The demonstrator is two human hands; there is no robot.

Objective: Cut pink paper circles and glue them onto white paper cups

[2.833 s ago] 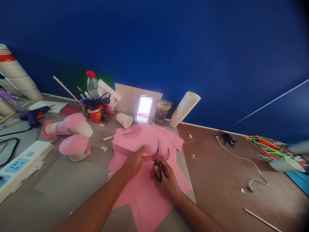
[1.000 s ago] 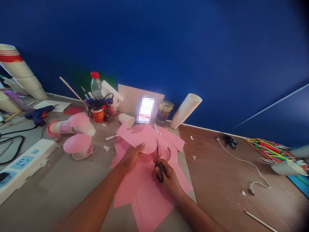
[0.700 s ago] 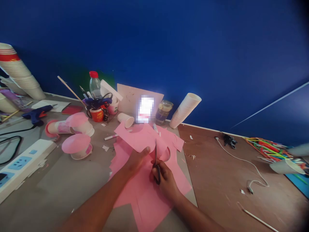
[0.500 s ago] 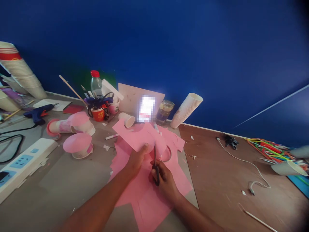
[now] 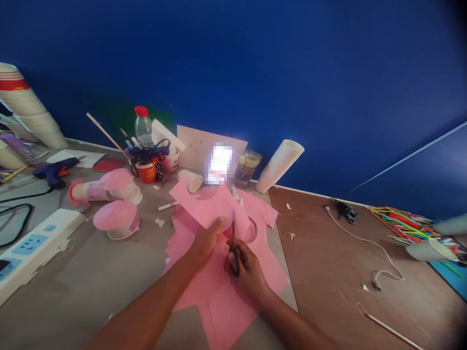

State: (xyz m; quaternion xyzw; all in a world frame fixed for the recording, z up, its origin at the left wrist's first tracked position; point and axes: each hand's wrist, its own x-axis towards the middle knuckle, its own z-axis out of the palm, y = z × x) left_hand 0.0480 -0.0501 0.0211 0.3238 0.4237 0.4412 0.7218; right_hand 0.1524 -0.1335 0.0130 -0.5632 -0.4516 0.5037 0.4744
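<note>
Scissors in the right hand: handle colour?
The scissors handle looks black; it shows best in the head view, though the fingers partly cover it.

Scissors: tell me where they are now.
The scissors are in the right hand, just right of the left hand, low centre in the head view, over the pink paper.

Glue gun (image 5: 54, 170); power strip (image 5: 39, 239); jar (image 5: 246, 171) beside stacked cups (image 5: 280, 164).

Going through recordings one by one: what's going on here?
A person's right hand holds scissors, pointing away, at a piece of pink paper held in the left hand. Pink sheets lie under both hands on the table, and a glue gun lies off to the left. How far the scissors are open is unclear.
</note>
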